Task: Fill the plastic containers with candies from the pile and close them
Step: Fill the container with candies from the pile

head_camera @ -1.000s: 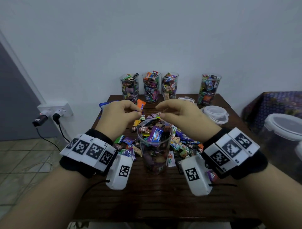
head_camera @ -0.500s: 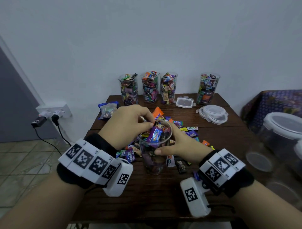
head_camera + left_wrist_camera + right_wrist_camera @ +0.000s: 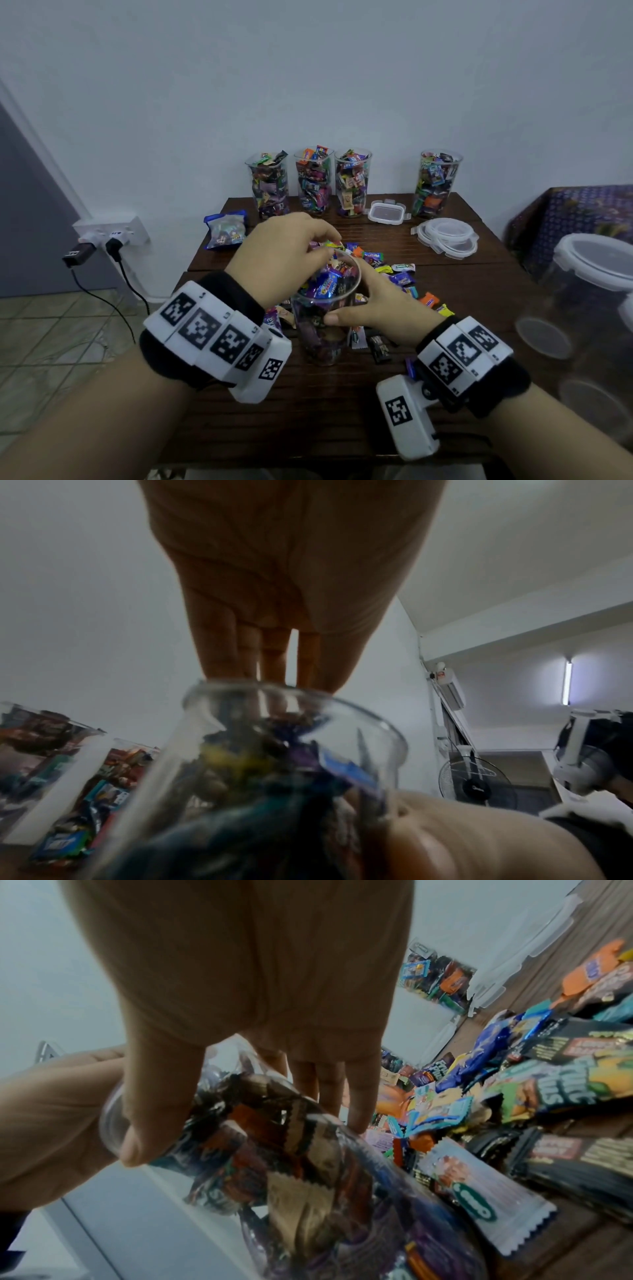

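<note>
A clear, round plastic container (image 3: 325, 318) stands on the slatted dark wood table (image 3: 308, 411), filled almost to its thin rim with glossy wrapped candies. The right hand (image 3: 380, 308) grasps its smooth wall, thumb in front. The left hand (image 3: 284, 253) is above the rim, fingers reaching down into the container. Behind the container lies the candy pile (image 3: 394, 274); in front of it is bare wood.

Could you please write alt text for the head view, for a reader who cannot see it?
A right hand grips a clear container of candies while the left hand reaches into its mouth. Loose candies lie behind it on the wooden table.
</note>
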Tool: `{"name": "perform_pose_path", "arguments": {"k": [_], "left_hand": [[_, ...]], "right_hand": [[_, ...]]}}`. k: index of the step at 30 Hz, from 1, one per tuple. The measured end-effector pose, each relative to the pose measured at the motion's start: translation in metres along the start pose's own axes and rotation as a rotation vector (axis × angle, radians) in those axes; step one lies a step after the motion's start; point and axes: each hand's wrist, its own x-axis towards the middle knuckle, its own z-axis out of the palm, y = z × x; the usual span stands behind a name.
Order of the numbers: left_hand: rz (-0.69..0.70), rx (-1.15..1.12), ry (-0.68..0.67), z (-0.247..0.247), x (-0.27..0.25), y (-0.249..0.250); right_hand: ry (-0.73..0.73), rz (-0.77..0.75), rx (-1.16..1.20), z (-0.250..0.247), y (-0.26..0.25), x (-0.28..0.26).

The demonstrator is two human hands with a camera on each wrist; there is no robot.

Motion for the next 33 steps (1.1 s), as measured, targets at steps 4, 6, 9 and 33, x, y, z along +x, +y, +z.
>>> {"name": "perform_pose_path", "arguments": {"k": [4,6,9,33], "left_hand": [[0.045,0.151,-0.156,0.005,0.003,0.007],[0.032,0.086,-0.131,0.004,0.002,0.007],[-0.023,-0.040,0.019,-0.002,-0.002,0.001],[-0.280,-0.318,0.050,0.018,-0.031,-0.013]], "right_hand": [[0.000,-0.005,0.009,-0.001,0.003,0.000],[0.005,-0.008,0.011,-0.001,0.005,0.000],[0.009,-0.007,0.016,-0.002,0.008,0.002],[0.118,0.242,-0.492,-0.019,0.049,-0.009]]}}
